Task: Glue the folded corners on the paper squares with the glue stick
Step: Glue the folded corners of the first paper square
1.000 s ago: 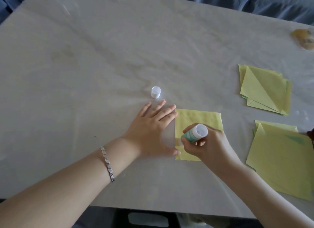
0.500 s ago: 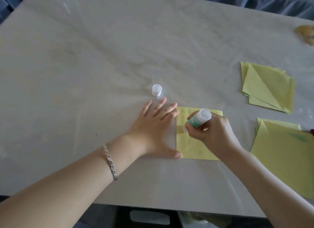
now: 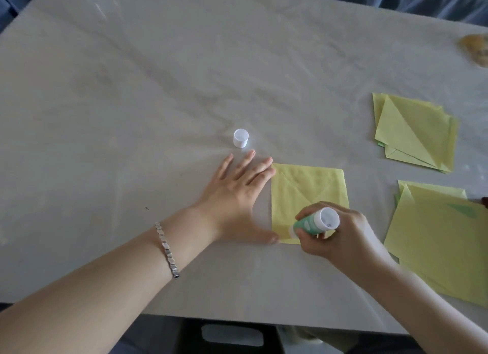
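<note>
right hand (image 3: 340,235) grips glue stick (image 3: 314,221) on paper square (image 3: 303,192) | left hand (image 3: 237,200) flat on bench (image 3: 132,89) | cap (image 3: 240,138) nearby

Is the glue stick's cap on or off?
Off. The white cap stands apart on the table, beyond the left hand; the right hand holds the uncapped glue stick.

The right hand (image 3: 346,239) hides the square's (image 3: 298,187) near-right corner; the near stack (image 3: 443,248) and a blurred yellowish object (image 3: 475,50) are cut by the right edge; the glue stick's (image 3: 311,224) print is unreadable.
</note>
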A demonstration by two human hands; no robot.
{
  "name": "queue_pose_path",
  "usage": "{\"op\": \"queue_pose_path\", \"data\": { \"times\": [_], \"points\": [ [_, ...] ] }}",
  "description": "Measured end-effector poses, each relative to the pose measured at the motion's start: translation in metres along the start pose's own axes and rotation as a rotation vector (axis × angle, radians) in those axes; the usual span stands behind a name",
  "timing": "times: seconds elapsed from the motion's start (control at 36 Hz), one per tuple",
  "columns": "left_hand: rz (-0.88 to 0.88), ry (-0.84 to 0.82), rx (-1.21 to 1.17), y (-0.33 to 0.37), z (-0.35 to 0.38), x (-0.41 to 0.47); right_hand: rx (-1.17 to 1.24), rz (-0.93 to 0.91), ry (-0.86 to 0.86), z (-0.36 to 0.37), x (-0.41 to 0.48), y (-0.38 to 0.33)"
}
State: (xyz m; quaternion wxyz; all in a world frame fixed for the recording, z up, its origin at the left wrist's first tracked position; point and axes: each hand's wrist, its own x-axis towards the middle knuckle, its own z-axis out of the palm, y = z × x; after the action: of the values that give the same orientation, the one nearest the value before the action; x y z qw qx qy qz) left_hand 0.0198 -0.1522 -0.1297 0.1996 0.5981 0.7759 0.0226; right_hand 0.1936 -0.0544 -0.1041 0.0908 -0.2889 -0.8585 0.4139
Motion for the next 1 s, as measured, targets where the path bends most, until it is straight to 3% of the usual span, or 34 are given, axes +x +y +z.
{"op": "queue_pose_path", "data": {
  "times": [0.19, 0.5, 0.86, 1.0],
  "points": [
    [-0.01, 0.003, 0.026, 0.001, 0.0, 0.0, -0.034, 0.014, -0.009, -0.001, 0.014, -0.001],
    [-0.018, -0.031, 0.006, 0.002, -0.003, 0.0, -0.072, 0.067, 0.202, -0.007, 0.057, 0.006],
    [-0.013, -0.011, 0.017, 0.002, -0.002, 0.001, -0.016, -0.002, 0.026, -0.01, -0.004, 0.01],
    [-0.026, -0.019, 0.023, 0.003, -0.003, 0.001, -0.033, 0.045, 0.057, -0.015, 0.013, 0.013]
  ]
}}
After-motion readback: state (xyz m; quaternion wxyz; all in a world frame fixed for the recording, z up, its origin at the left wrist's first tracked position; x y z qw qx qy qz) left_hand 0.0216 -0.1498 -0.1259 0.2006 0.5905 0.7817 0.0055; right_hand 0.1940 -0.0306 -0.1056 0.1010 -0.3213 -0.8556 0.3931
